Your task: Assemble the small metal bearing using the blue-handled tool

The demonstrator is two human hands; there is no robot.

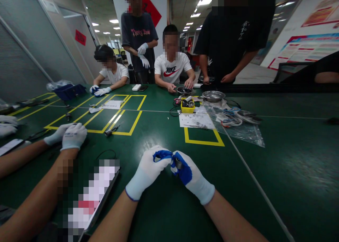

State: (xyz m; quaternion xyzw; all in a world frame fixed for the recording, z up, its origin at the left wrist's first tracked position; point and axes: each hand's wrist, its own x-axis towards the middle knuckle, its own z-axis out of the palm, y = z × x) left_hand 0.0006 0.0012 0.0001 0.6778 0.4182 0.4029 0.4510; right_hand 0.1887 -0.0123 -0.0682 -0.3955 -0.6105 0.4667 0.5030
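Both my hands wear white gloves with blue palms and meet above the green table [159, 217]. My right hand [189, 169] is closed around a small dark grey cylindrical part [179, 163], partly covered by the fingers. Close against it, my left hand [150, 164] is closed too, thumb and fingertips pinched together beside the part. Whatever sits between the left fingertips is too small or hidden to name. To the left of my forearm lies a tablet-like screen [99, 185], its display blurred.
A co-worker's gloved hands [74, 136] rest at left. Ahead, yellow tape marks the table around a metal part [108, 132]. Farther right are a yellow bin [187, 106], a metal bowl [213, 96] and a plastic bag [247, 132] with gloves. Several people sit or stand opposite.
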